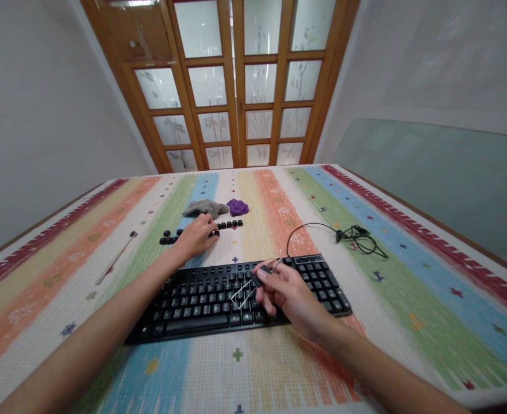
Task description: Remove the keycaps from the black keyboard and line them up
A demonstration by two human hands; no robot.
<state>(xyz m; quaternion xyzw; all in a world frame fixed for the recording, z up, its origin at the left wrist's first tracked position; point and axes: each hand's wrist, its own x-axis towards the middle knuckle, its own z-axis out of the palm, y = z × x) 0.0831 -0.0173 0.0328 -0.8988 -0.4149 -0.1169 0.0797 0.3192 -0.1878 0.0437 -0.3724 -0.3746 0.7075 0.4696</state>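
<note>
A black keyboard (197, 323) lies across the tablecloth, with dark gaps along its top row where keycaps are off. Above its right half, my right hand (290, 290) is closed around the dark handle of a wire keycap puller (258, 280), whose wire loop hangs over the keys. Beyond the keyboard, my left hand (198, 237) reaches down with bent fingers pinched at a black keycap (216, 233), partly hidden under the fingertips. Loose keycaps (234, 223) stand in rows on both sides of this hand.
A grey cloth (206, 208) and a purple cloth (238, 207) lie crumpled behind the keycaps. To the left is a thin brush (116, 259). The keyboard's coiled cable (359, 237) rests at the right. Glazed wooden doors (236, 86) stand past the table.
</note>
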